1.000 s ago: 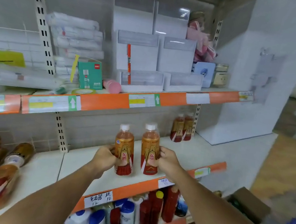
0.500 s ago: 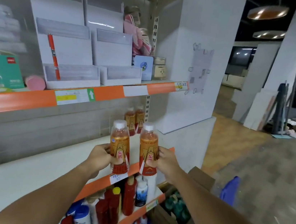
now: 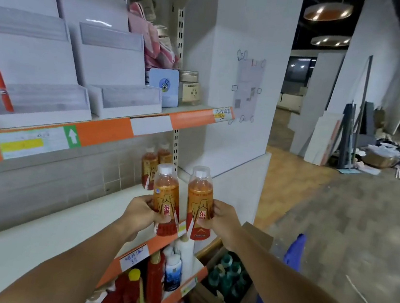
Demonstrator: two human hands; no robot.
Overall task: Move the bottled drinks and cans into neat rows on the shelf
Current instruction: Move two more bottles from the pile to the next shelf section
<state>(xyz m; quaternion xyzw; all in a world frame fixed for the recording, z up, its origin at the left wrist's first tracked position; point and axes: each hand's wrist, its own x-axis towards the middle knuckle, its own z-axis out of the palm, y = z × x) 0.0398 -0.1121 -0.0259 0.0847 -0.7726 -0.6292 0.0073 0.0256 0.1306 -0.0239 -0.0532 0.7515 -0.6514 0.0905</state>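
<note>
Two bare forearms reach forward from the bottom of the view, each hand holding one upright orange drink bottle side by side in front of a shop shelf [image 3: 29, 243]. The left hand [image 3: 141, 211] wraps the left bottle [image 3: 165, 197] low on its label, fingers [image 3: 163, 219] curled across the front and thumb behind. The right hand [image 3: 222, 217] grips the right bottle [image 3: 199, 202] from its right side, fingers clamped round the lower label. Both bottles (clear-capped, with red bases) are lifted off the shelf, hovering above its orange front edge near the right end, close together but not touching.

Further back on the same white shelf, two matching bottles [image 3: 153, 161] stand against the tiled wall beside the slotted upright. The shelf above [image 3: 105, 128] carries white display stands [image 3: 117, 74], a pale blue tin [image 3: 163, 86] and a glass jar [image 3: 189, 87]. Below, red and white bottles crowd the lower shelf [image 3: 192, 281], and a cardboard box of green bottles [image 3: 225, 279] sits on the floor.
</note>
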